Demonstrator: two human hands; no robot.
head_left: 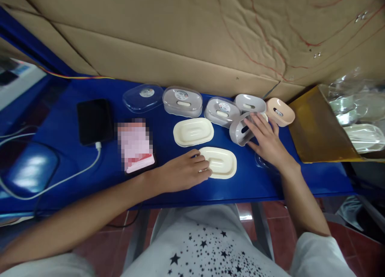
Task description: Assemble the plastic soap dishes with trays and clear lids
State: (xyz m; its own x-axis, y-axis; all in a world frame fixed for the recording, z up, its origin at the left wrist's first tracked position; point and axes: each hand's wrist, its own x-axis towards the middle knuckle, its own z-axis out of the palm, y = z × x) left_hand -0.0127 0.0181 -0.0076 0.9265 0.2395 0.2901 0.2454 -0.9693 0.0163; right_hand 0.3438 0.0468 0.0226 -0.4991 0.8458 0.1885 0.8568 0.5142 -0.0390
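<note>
Nearby — a phone [95,122] (plugged in) beside soap dishes [193,132].

- Passage: along the front edge of the glossy blue table [313,180], right of the cream oval plastic soap dish [221,162]
- Blocking the back edge: grey oval plastic soap boxes [183,102]
- Blocking the left: black smartphone [95,121], white charging cable [64,176]

Pink packet [135,146] pixelated, markings unreadable. Right hand [267,142] hides part of gray soap dish [239,134].
</note>
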